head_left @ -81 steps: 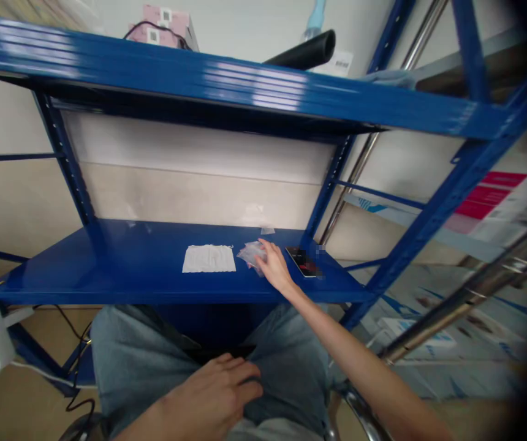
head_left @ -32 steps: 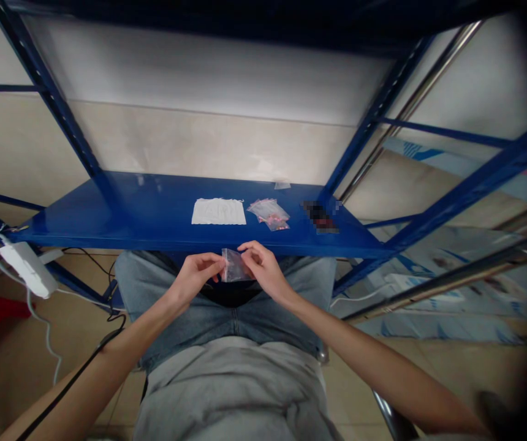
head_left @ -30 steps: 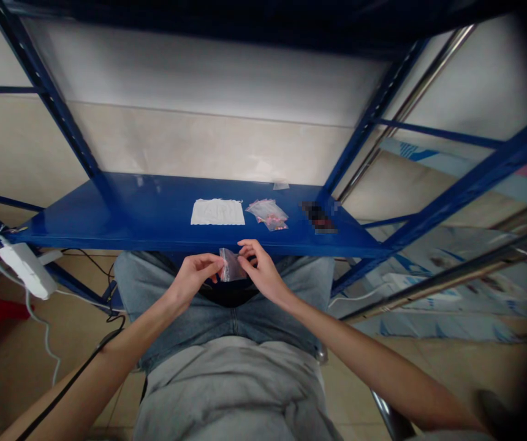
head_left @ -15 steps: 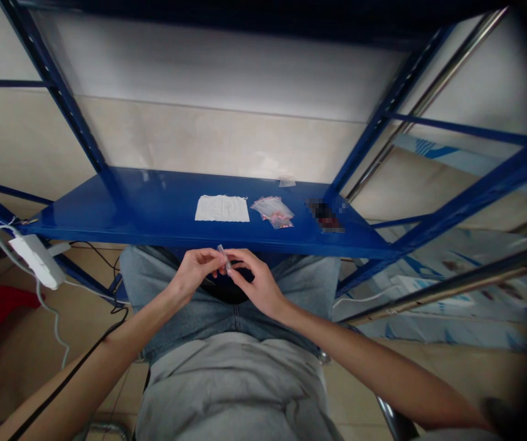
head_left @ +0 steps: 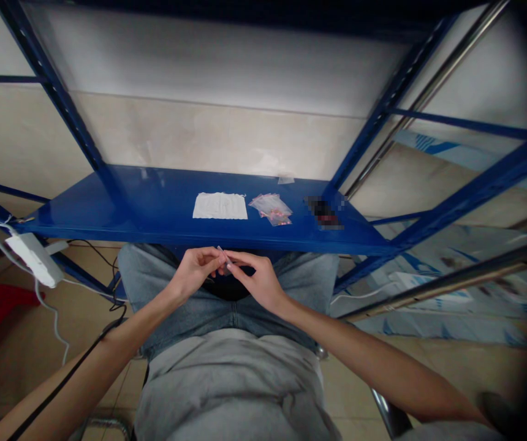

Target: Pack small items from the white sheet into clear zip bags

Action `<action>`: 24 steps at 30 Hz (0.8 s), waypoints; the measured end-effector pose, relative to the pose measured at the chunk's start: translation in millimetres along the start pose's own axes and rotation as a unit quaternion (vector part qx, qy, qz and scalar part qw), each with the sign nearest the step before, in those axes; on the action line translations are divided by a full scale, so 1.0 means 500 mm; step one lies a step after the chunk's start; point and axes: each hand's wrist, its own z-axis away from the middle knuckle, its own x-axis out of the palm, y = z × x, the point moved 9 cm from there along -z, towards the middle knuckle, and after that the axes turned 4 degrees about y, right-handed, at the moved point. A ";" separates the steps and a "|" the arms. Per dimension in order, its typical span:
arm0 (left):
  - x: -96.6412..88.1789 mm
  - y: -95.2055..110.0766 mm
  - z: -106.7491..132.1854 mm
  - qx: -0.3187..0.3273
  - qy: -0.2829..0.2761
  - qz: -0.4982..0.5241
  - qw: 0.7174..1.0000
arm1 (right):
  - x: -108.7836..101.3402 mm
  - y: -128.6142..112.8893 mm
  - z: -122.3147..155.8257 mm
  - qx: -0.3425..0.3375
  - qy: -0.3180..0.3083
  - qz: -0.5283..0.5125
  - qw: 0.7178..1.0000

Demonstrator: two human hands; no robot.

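My left hand [head_left: 198, 267] and my right hand [head_left: 257, 275] meet above my lap, just in front of the shelf edge. Between their fingertips is a small clear plastic bag [head_left: 220, 250], seen nearly edge-on. Thumb and fingers of my left hand pinch one side of it. My right hand is closed on the other side, its thumb and index finger pressed together. The fingers hide most of the bag, and I cannot make out its contents.
On the blue shelf [head_left: 153, 211] lie a white cloth-like pouch [head_left: 220, 206], a pile of clear bags with reddish parts [head_left: 270, 208], a small clear piece [head_left: 286, 180] and a blurred-out dark object [head_left: 323, 212]. A white power strip [head_left: 38, 258] hangs at the left.
My right thumb and index finger have come closer together on the bag, and the bag is tilted more. My left hand is almost unmoved. The view has shifted slightly.
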 end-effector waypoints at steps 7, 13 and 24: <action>0.023 0.022 0.013 0.043 -0.035 -0.078 0.995 | -0.007 0.001 -0.005 0.021 0.007 0.000 1.000; 0.034 0.030 0.021 0.078 -0.037 -0.155 0.984 | -0.006 0.004 -0.015 0.027 -0.034 0.010 0.999; 0.036 0.040 0.021 0.104 -0.052 -0.230 0.966 | 0.004 -0.010 -0.009 -0.023 -0.095 0.170 0.981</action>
